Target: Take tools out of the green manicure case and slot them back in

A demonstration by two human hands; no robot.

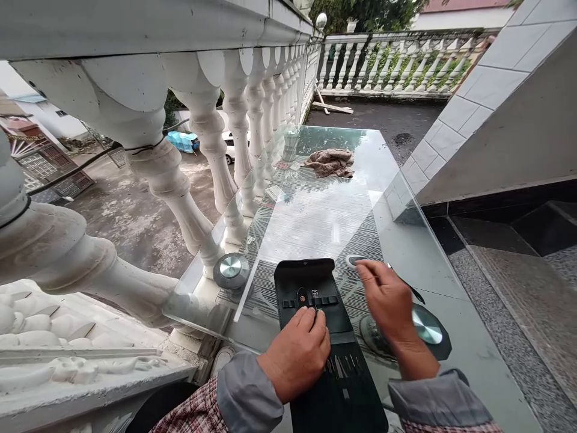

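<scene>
A black manicure case (342, 385) lies unfolded on the glass table. Its lower panel carries several slim metal tools (341, 365), and its upper panel has elastic loops with a nail clipper (315, 294) and a dark riveted piece (302, 297). My left hand (297, 350) rests over the case, fingers closed just below the loops; what they pinch is hidden. To the right of the case, my right hand (388, 299) is closed in a pinch above the glass. By its fingertips shows a small pale oval thing (353, 260); a thin dark curved piece (415, 292) shows behind the hand.
A brown crumpled cloth (330, 163) lies toward the far end of the glass table (315, 219). Round metal-topped supports (231, 269) stand beneath the glass. White balusters (202, 126) line the left side; a tiled stair wall (478, 84) and speckled steps (514, 294) are on the right.
</scene>
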